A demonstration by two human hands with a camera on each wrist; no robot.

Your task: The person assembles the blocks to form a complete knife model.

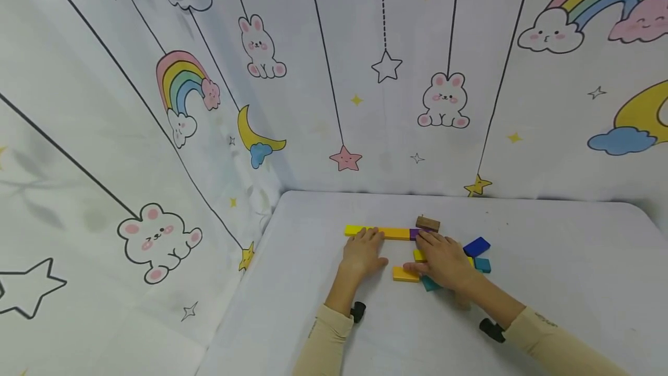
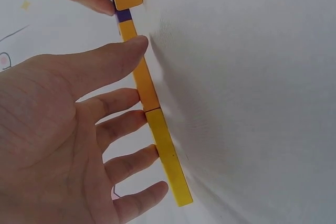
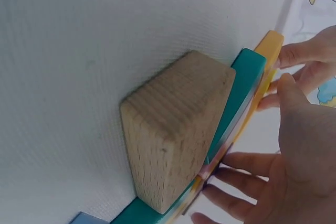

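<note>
A yellow block [image 1: 352,230], an orange block [image 1: 395,234] and a purple block [image 1: 414,234] lie end to end in a straight row on the white table. My left hand [image 1: 363,253] rests at the row's left part; in the left wrist view its fairly straight fingertips touch the side of the yellow block [image 2: 170,161] and orange block [image 2: 147,85]. At the other end, my right hand [image 1: 443,260] reaches its fingers onto the purple block, thumb spread towards a nearer orange block [image 1: 405,274]. The right palm hides part of the blocks below it.
Behind the right fingers lies a brown block [image 1: 428,224]. A blue block [image 1: 477,246] and a teal block [image 1: 482,265] sit right of that hand. The right wrist view shows a plain wooden block [image 3: 176,124] against a longer teal block [image 3: 242,77]. A cartoon-printed curtain [image 1: 313,132] surrounds the table.
</note>
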